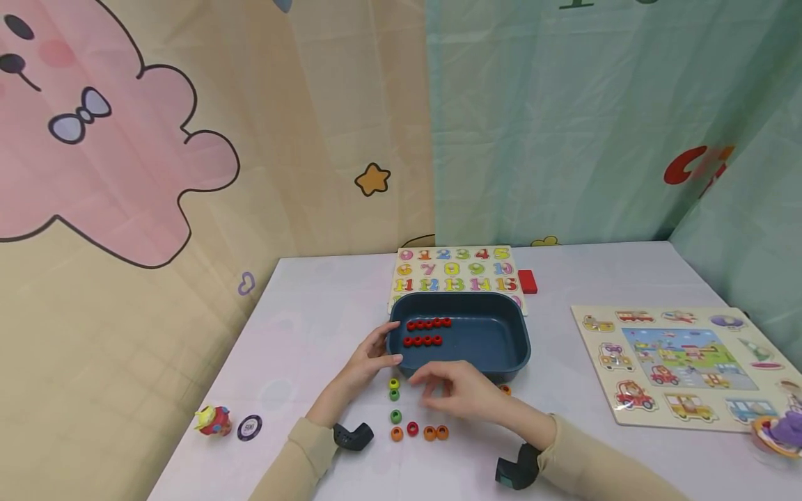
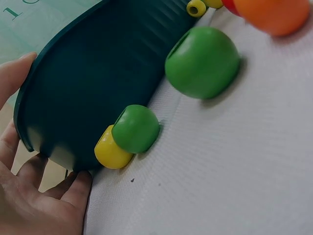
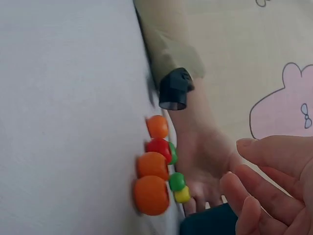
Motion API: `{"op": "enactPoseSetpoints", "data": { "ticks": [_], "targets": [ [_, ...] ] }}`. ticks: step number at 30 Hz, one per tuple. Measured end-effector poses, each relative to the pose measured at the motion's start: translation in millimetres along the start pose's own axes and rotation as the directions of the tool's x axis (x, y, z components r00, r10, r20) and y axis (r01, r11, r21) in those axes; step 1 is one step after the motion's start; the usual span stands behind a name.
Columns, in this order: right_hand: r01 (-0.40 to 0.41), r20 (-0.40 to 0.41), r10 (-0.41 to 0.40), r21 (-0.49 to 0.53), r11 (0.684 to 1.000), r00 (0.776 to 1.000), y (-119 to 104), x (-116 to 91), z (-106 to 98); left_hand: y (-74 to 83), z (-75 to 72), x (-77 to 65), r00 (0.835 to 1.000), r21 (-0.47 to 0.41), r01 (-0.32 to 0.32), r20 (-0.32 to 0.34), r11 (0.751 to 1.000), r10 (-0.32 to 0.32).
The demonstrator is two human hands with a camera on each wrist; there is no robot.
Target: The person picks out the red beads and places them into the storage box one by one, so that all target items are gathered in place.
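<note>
A dark blue rectangular tub [image 1: 495, 341] holds two short rows of red beads [image 1: 428, 324] on its left side. My left hand [image 1: 370, 358] grips the tub's left end, its thumb at the near corner; the left wrist view shows the fingers [image 2: 30, 171] around the edge. My right hand [image 1: 454, 390] hovers at the tub's near rim, fingers bent and parted from the thumb, with nothing between them in the right wrist view. Between the hands lie a yellow bead [image 1: 394, 383], green beads [image 2: 203, 62], a red bead [image 1: 412, 428] and several orange beads [image 3: 151, 195].
Behind the tub lies a number puzzle board [image 1: 451, 268] with a red block [image 1: 528, 282] beside it. A vehicle puzzle board [image 1: 689, 369] is on the right, a purple toy [image 1: 786, 428] at its corner. Far left are a small figurine [image 1: 214, 421] and a round chip [image 1: 249, 427].
</note>
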State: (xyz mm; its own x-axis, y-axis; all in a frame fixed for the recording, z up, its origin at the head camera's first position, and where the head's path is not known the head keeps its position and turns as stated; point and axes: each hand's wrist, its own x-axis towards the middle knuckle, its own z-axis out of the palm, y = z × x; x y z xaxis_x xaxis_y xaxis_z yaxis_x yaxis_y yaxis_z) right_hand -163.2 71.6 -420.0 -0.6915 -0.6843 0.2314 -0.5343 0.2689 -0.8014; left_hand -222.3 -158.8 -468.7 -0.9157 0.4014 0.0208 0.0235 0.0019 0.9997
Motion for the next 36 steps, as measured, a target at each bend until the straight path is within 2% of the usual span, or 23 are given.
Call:
{"op": "enactPoseSetpoints", "data": {
  "ticks": [4, 10, 12, 17, 23, 29, 36],
  "targets": [
    [-0.005, 0.047, 0.005, 0.0, 1.0, 0.999, 8.6, -4.3, 19.2, 0.9, 0.1, -0.8, 1.0, -0.001, -0.008, 0.004, 1.0, 0.008],
    [-0.005, 0.081, 0.01, -0.061, 0.998, 0.997, 18.4, -6.8, 37.1, 3.5, 0.1, -1.2, 1.0, -0.016, -0.008, 0.01, 1.0, 0.008],
    [0.0, 0.089, 0.006, -0.066, 0.998, 0.996, 21.5, -6.9, 41.2, 10.0, 1.8, -3.1, 1.0, -0.016, 0.0, 0.02, 1.0, 0.001],
    [0.009, 0.069, -0.002, -0.097, 0.995, 0.998, 27.2, -7.4, 48.9, 26.4, 6.4, -9.1, 0.999, -0.004, 0.005, 0.054, 1.0, -0.005],
    [0.027, 0.042, -0.022, -0.118, 0.993, 0.999, 29.4, -7.4, 52.2, 27.3, 6.6, -9.6, 0.999, 0.006, -0.008, 0.054, 1.0, 0.007],
    [0.024, 0.033, -0.022, -0.088, 0.996, 0.999, 25.8, -6.2, 45.2, 24.9, 6.6, -9.4, 0.999, -0.004, -0.015, 0.047, 1.0, 0.015],
    [0.049, -0.047, -0.05, -0.036, 0.998, 0.998, 6.6, 1.2, 6.2, 8.7, 1.7, -3.4, 1.0, -0.017, 0.02, 0.015, 1.0, -0.02]
  ]
}}
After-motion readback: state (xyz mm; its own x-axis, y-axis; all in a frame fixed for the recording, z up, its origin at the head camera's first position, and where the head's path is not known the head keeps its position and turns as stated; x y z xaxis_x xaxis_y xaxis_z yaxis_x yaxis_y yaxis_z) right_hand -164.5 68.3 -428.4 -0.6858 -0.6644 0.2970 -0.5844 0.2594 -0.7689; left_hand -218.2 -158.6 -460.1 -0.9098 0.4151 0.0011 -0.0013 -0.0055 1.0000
